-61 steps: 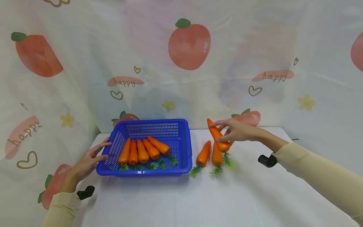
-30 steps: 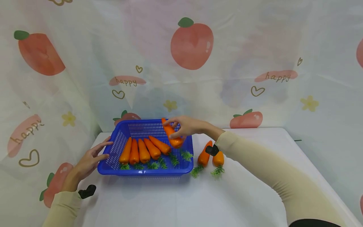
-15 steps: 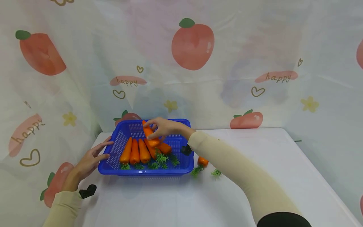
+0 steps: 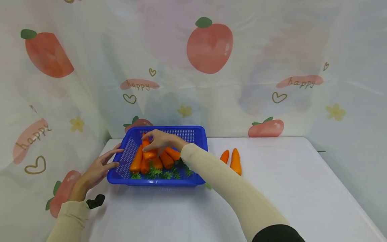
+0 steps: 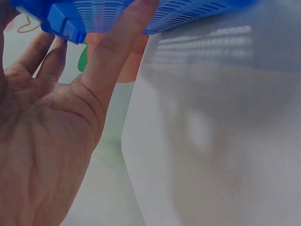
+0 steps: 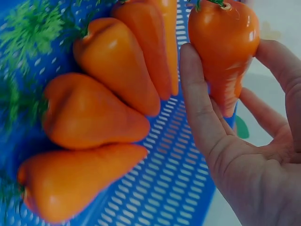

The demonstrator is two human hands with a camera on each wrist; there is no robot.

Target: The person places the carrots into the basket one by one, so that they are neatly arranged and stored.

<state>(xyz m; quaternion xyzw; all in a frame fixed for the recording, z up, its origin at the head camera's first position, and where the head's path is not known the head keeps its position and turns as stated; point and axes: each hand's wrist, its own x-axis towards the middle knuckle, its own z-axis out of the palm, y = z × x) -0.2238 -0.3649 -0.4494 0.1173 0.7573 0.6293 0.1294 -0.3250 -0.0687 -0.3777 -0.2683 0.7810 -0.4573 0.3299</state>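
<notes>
My right hand (image 4: 160,139) pinches an orange toy carrot (image 4: 146,144) between thumb and fingers, over the left half of a blue plastic basket (image 4: 157,182). In the right wrist view, this carrot (image 6: 223,35) points its tip down between the fingers of the right hand (image 6: 254,165). Below it, several carrots (image 6: 94,113) with green leafy tops lie side by side in the basket. My left hand (image 4: 98,169) touches the basket's left rim with extended fingers. The thumb of the left hand (image 5: 51,117) reaches against the basket's side (image 5: 101,16) in the left wrist view.
Two more carrots, one (image 4: 235,162) whole in length and one (image 4: 224,156) partly behind the right sleeve, lie on the white table (image 4: 287,174) right of the basket. A printed cloth (image 4: 169,50) hangs behind and at the left.
The right hand has carried the carrot from above the table on the right, leftward across the basket to its left half. The left hand stays at the rim.
</notes>
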